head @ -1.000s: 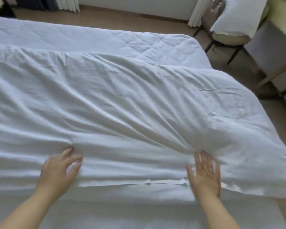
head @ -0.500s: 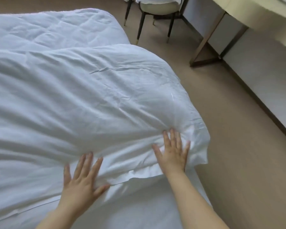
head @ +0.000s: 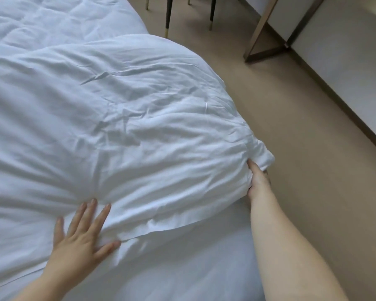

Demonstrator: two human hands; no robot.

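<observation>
Nearest the camera, at the lower left of the frame, the left hand [head: 80, 240] lies flat with its fingers spread, pressing on the near hem of the white duvet [head: 128, 127]. Below and to the right of it shows the bare sheet of the bed [head: 182, 268]. At centre right, the right hand [head: 257, 181] takes the duvet's near right corner, which hangs off the bed edge over the floor [head: 302, 170]. The thumb rests on top, and the other fingers are buried in the fabric, so it appears to pinch the corner.

The duvet fills most of the frame, puffed and creased. It looks soft, limp and bulky rather than heavy, and it would sag and fold wherever it is not held. The smooth cover may slide over the filling, so the best hold is probably the corners and the stitched hem, with cover and filling gathered together.

Farther off, a quilted pad [head: 63, 18] covers the upper left of the bed. Chair legs [head: 167, 18] and a desk frame [head: 261, 40] stand along the top edge.
</observation>
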